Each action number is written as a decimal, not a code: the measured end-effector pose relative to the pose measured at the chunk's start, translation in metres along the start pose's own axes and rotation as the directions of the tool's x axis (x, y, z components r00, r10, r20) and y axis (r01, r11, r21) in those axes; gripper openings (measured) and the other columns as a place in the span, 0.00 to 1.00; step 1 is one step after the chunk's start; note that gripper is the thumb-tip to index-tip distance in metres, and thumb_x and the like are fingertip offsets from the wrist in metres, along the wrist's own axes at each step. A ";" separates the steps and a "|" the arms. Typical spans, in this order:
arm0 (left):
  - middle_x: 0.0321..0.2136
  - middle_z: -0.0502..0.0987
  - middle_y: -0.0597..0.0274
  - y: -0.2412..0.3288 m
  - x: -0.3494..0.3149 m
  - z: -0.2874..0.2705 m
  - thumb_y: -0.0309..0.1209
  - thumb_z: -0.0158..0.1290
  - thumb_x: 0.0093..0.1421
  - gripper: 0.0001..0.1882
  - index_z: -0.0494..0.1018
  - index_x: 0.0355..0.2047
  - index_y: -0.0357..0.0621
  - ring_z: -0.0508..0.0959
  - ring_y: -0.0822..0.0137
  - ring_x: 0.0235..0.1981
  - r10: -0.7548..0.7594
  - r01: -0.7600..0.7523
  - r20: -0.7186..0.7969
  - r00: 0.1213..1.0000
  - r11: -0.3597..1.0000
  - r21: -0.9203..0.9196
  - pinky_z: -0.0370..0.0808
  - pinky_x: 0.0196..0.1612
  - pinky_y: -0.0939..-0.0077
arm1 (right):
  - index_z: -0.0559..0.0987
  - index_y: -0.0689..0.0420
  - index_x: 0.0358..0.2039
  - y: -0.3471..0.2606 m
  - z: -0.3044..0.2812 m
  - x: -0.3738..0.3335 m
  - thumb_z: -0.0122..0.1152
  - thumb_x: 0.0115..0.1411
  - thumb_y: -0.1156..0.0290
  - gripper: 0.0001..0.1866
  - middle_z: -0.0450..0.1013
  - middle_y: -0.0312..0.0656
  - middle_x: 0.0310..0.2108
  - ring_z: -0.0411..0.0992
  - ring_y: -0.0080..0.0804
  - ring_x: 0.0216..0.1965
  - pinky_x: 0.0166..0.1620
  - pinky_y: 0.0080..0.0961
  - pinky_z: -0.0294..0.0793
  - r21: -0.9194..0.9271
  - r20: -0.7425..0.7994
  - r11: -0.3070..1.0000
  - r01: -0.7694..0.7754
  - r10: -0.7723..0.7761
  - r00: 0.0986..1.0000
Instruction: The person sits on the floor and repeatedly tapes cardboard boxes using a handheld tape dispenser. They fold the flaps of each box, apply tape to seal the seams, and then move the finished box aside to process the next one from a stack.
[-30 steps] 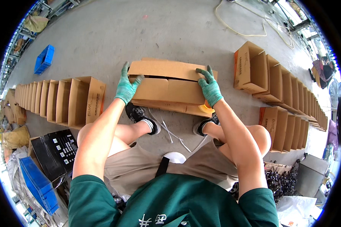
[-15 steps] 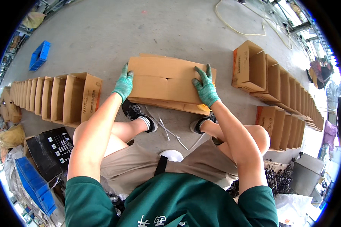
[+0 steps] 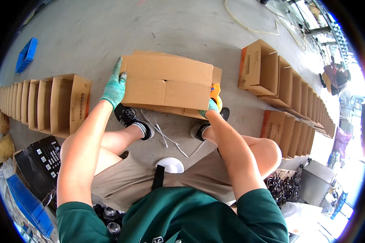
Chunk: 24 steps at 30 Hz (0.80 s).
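A closed cardboard box (image 3: 166, 81) lies in front of my shins, its two top flaps meeting along a middle seam, with more cardboard showing beneath it. My left hand (image 3: 115, 87), in a green glove, holds the box's left edge, thumb at the top corner and fingers along the side. Low at the box's right end is my gloved right hand (image 3: 210, 108), its fingers mostly hidden. Right beside it stands an orange-yellow tool with a blue part (image 3: 215, 94), which looks like a tape dispenser; whether my fingers close on it is hidden.
Rows of open cardboard boxes stand at the left (image 3: 61, 105) and right (image 3: 267, 71), with a shorter row (image 3: 286, 133) nearer on the right. A blue crate (image 3: 26, 55) lies far left. White straps (image 3: 166, 135) lie between my feet. A black printed box (image 3: 38, 166) sits near left.
My right hand has left the top of the box and dropped to its right end by the orange-yellow tool. My left hand stays at the left edge. The whole view has shifted slightly.
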State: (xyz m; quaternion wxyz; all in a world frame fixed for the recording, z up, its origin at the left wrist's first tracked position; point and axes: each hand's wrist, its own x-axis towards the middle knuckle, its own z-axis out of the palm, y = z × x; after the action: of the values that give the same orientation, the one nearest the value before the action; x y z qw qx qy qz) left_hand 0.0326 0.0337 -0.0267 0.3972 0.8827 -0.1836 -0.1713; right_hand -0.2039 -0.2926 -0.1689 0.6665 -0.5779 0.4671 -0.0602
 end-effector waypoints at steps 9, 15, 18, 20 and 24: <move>0.65 0.64 0.45 -0.010 0.001 0.002 0.31 0.42 0.73 0.32 0.44 0.74 0.65 0.72 0.54 0.59 0.000 -0.001 -0.009 1.000 0.999 -0.053 0.65 0.64 0.64 | 0.77 0.55 0.52 -0.114 -0.060 0.019 0.59 0.59 0.74 0.19 0.76 0.39 0.44 0.74 0.31 0.40 0.45 0.27 0.77 -0.140 0.069 0.929 0.341 -0.335 0.940; 0.66 0.64 0.45 -0.006 0.002 0.004 0.27 0.44 0.71 0.34 0.47 0.73 0.61 0.69 0.53 0.62 0.031 -0.033 -0.063 0.998 0.999 -0.025 0.64 0.65 0.64 | 0.73 0.62 0.59 -0.273 -0.037 -0.079 0.61 0.63 0.65 0.26 0.77 0.43 0.48 0.75 0.27 0.46 0.51 0.25 0.75 -0.008 0.417 0.866 0.499 -0.451 0.789; 0.67 0.62 0.44 -0.008 0.003 0.003 0.25 0.45 0.70 0.33 0.49 0.73 0.59 0.66 0.51 0.65 0.034 -0.037 -0.071 0.997 0.999 -0.041 0.62 0.66 0.64 | 0.77 0.65 0.55 -0.289 -0.002 -0.110 0.67 0.61 0.57 0.29 0.78 0.42 0.45 0.75 0.26 0.45 0.52 0.25 0.74 -0.176 0.626 0.842 0.510 -0.304 0.718; 0.67 0.61 0.44 -0.004 0.002 0.004 0.25 0.45 0.70 0.33 0.49 0.73 0.58 0.64 0.49 0.66 0.025 -0.030 -0.068 0.997 0.998 -0.061 0.62 0.67 0.63 | 0.77 0.65 0.56 -0.284 0.016 -0.110 0.69 0.59 0.55 0.31 0.79 0.42 0.45 0.75 0.25 0.45 0.53 0.26 0.74 -0.157 0.706 0.871 0.466 -0.231 0.670; 0.66 0.62 0.42 0.004 -0.002 0.002 0.26 0.45 0.69 0.33 0.50 0.72 0.57 0.64 0.47 0.66 0.004 -0.006 -0.047 0.999 0.999 -0.038 0.63 0.67 0.62 | 0.75 0.64 0.58 -0.266 0.029 -0.083 0.69 0.59 0.52 0.34 0.79 0.43 0.46 0.75 0.26 0.46 0.54 0.26 0.74 -0.326 0.791 0.792 0.517 -0.072 0.608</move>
State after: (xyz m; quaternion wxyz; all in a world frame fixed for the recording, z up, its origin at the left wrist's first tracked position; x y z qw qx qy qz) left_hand 0.0293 0.0306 -0.0242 0.4186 0.8782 -0.1732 -0.1532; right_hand -0.1080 -0.3067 0.0944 0.5915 -0.7806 0.0439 0.1970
